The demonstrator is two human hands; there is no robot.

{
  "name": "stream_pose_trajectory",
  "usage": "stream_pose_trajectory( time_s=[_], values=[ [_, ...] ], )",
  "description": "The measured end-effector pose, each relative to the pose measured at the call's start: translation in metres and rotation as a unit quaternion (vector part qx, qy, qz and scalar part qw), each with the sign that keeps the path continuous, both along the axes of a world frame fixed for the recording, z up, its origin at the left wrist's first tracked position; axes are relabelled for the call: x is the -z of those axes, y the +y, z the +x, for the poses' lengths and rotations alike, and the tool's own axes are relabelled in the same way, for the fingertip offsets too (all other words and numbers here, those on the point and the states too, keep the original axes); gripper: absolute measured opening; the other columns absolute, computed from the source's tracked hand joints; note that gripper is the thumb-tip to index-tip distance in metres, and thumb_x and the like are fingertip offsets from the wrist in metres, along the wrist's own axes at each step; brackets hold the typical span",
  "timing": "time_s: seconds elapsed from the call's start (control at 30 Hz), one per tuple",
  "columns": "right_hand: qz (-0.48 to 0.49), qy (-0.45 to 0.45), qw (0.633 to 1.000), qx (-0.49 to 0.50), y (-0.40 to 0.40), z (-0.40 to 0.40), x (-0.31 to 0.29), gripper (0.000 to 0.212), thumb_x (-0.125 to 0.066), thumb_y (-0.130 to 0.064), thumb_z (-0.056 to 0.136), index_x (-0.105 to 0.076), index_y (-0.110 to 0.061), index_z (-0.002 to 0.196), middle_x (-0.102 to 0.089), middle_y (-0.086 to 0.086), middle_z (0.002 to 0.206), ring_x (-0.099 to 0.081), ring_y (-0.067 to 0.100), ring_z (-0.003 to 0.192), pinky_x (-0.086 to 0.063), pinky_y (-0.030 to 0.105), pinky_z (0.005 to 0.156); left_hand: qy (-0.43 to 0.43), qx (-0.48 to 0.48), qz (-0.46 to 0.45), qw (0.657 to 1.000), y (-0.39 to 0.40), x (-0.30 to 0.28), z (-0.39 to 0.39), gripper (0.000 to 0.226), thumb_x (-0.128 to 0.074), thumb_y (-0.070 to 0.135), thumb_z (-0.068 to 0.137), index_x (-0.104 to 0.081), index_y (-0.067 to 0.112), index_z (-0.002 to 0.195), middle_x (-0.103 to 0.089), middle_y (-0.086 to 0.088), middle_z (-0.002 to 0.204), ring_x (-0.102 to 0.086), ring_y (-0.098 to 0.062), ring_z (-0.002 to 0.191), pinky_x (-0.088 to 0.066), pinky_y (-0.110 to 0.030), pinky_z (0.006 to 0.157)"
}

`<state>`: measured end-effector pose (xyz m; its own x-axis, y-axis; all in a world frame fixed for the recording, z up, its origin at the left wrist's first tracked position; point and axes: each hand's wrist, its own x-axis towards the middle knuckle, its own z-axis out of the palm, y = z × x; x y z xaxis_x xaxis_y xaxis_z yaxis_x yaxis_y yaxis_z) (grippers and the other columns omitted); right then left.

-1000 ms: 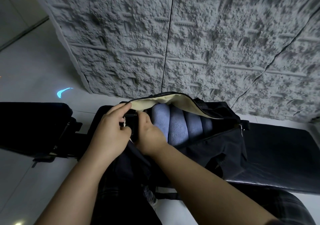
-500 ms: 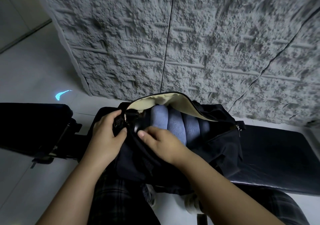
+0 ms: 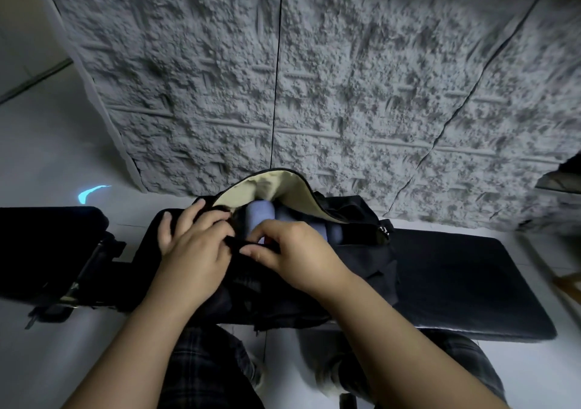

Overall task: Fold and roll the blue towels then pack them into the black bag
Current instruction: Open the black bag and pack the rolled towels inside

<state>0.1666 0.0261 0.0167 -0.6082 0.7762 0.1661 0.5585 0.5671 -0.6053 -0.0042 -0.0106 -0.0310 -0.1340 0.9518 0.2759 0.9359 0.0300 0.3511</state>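
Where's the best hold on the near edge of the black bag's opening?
Take the black bag by the near rim of its opening, from the person's side, pinching the fabric edge. That rim lies slack and folded just in front of the rolled blue towels, so it offers a thin lip. The left hand and right hand both pinch there already.

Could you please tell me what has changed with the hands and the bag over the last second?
The right hand came off the left end of the bag and now pinches its near edge beside the left hand, which has slid down from the cream lining to the same edge. That edge now covers more of the towels. The bag stays on the bench.
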Motion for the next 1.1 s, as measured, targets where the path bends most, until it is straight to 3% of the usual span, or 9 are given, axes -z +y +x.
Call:
stream_pose_trajectory(
  time_s=[0.17, 0.27, 0.4, 0.53, 0.67, 0.77, 0.83, 0.97, 1.1],
  values=[
    [0.06, -0.095, 0.99, 0.084, 0.015, 0.055, 0.007, 0.035, -0.05, -0.047, 0.093, -0.064, -0.018, 0.08, -0.066, 0.009, 0.079, -0.058, 0.029, 0.079, -0.035, 0.035, 0.059, -0.014, -0.04, 0.008, 0.999, 0.009, -0.006, 0.017, 0.022, -0.063, 0.0, 0.068, -0.063, 0.019, 0.077, -0.065, 0.001, 0.106, -0.046, -0.027, 0.121, -0.017, -0.053, 0.107],
    [0.09, -0.067, 0.987, 0.118, 0.018, 0.087, 0.018, 0.032, -0.047, -0.046, 0.088, -0.064, -0.02, 0.077, -0.064, 0.0, 0.075, -0.058, 0.026, 0.078, -0.042, 0.036, 0.065, -0.027, 0.011, 0.038, 0.999, 0.015, -0.006, 0.051, 0.013, -0.05, 0.016, 0.07, -0.058, 0.026, 0.07, -0.064, 0.006, 0.095, -0.046, -0.02, 0.115, -0.018, -0.049, 0.105],
    [0.111, 0.026, 0.959, 0.261, 0.023, 0.124, 0.032, 0.012, -0.056, -0.017, 0.091, -0.065, -0.019, 0.097, -0.058, -0.004, 0.092, -0.055, 0.021, 0.091, -0.046, 0.037, 0.079, -0.03, 0.098, 0.082, 0.991, 0.019, -0.001, 0.101, 0.012, -0.05, 0.02, 0.069, -0.056, 0.03, 0.07, -0.063, 0.011, 0.094, -0.042, -0.013, 0.113, -0.019, -0.045, 0.102],
    [-0.115, 0.088, 0.915, 0.377, 0.035, 0.145, 0.034, 0.034, -0.049, -0.022, 0.097, -0.049, -0.012, 0.128, -0.056, 0.004, 0.123, -0.056, 0.018, 0.106, -0.041, 0.026, 0.081, -0.037, 0.152, 0.091, 0.983, 0.022, -0.004, 0.133, 0.017, -0.044, 0.023, 0.073, -0.059, 0.031, 0.072, -0.063, 0.012, 0.096, -0.04, -0.012, 0.115, -0.016, -0.04, 0.101],
    [-0.259, 0.053, 0.883, 0.388, 0.051, 0.153, 0.043, 0.05, -0.054, -0.04, 0.093, -0.049, -0.005, 0.13, -0.059, 0.008, 0.125, -0.057, 0.021, 0.109, -0.04, 0.024, 0.071, -0.036, 0.195, 0.095, 0.976, 0.02, -0.009, 0.154, 0.02, -0.041, 0.027, 0.077, -0.06, 0.031, 0.081, -0.062, 0.013, 0.1, -0.041, -0.012, 0.118, -0.015, -0.041, 0.105],
    [-0.308, 0.144, 0.862, 0.377, 0.053, 0.152, 0.046, 0.06, -0.057, -0.042, 0.091, -0.039, -0.011, 0.139, -0.051, 0.009, 0.134, -0.051, 0.023, 0.121, -0.044, 0.03, 0.092, -0.015, 0.207, 0.086, 0.974, 0.017, -0.012, 0.163, 0.028, -0.042, 0.039, 0.08, -0.053, 0.032, 0.105, -0.058, 0.014, 0.11, -0.041, -0.011, 0.12, -0.017, -0.041, 0.106],
    [-0.336, 0.159, 0.862, 0.345, 0.057, 0.151, 0.047, 0.05, -0.058, -0.039, 0.092, -0.047, -0.011, 0.132, -0.056, 0.009, 0.128, -0.055, 0.023, 0.116, -0.045, 0.034, 0.095, 0.015, 0.219, 0.081, 0.972, 0.018, -0.014, 0.17, 0.037, -0.045, 0.046, 0.078, -0.05, 0.033, 0.112, -0.056, 0.015, 0.111, -0.042, -0.01, 0.116, -0.02, -0.04, 0.103],
    [-0.339, 0.122, 0.872, 0.33, 0.064, 0.155, 0.047, 0.037, -0.055, -0.035, 0.094, -0.062, -0.001, 0.081, -0.064, 0.014, 0.077, -0.06, 0.025, 0.072, -0.045, 0.036, 0.065, 0.057, 0.237, 0.046, 0.969, 0.023, -0.014, 0.182, 0.046, -0.075, 0.041, 0.064, -0.053, 0.039, 0.104, -0.056, 0.011, 0.103, -0.053, -0.013, 0.094, -0.033, -0.036, 0.091],
    [-0.345, 0.209, 0.846, 0.349, 0.062, 0.165, 0.046, 0.034, -0.058, -0.032, 0.093, -0.062, -0.003, 0.074, -0.058, 0.007, 0.064, -0.053, 0.018, 0.06, -0.04, 0.03, 0.059, 0.098, 0.214, 0.053, 0.97, 0.033, -0.012, 0.183, 0.032, -0.048, 0.02, 0.069, -0.062, 0.036, 0.093, -0.057, 0.005, 0.108, -0.057, -0.02, 0.093, -0.042, -0.037, 0.082]
  ],
)
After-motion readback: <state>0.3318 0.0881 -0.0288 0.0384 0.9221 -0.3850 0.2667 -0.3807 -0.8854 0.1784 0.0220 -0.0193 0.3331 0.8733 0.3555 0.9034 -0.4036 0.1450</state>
